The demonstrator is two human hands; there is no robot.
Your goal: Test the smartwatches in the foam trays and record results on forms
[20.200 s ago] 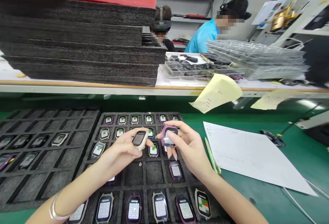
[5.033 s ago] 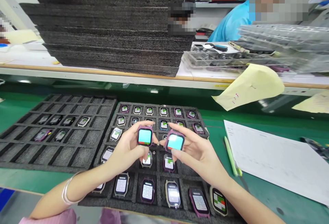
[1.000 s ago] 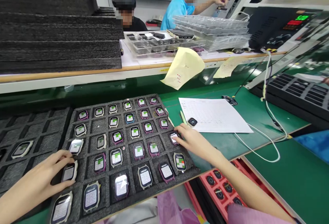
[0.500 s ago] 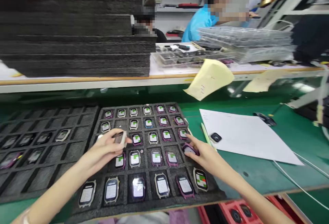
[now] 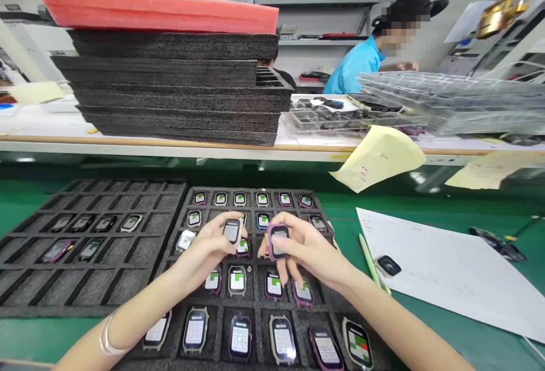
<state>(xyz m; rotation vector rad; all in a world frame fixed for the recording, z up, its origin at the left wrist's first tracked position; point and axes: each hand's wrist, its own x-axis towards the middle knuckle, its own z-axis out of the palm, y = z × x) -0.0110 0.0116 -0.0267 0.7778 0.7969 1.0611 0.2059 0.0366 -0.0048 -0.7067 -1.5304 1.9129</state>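
Above a black foam tray filled with lit smartwatch bodies, both of my hands are raised. My left hand pinches a pale-framed smartwatch, its screen turned toward me. In my right hand is a purple-framed smartwatch, gripped between thumb and fingers with the thumb over its screen. The two watches are close together but apart. Most watches in the tray show white and green screens; one at the front right also shows red. My hands cover several tray slots.
A second foam tray on the left holds several dark watches. On the right lie a paper sheet, a small black watch and a green pen. Stacked foam trays stand on the shelf; a person in blue works behind it.
My right hand has lifted the purple smartwatch from the tray's right side and brought it left to the middle. The left hand's pale watch now faces me. The view has shifted.
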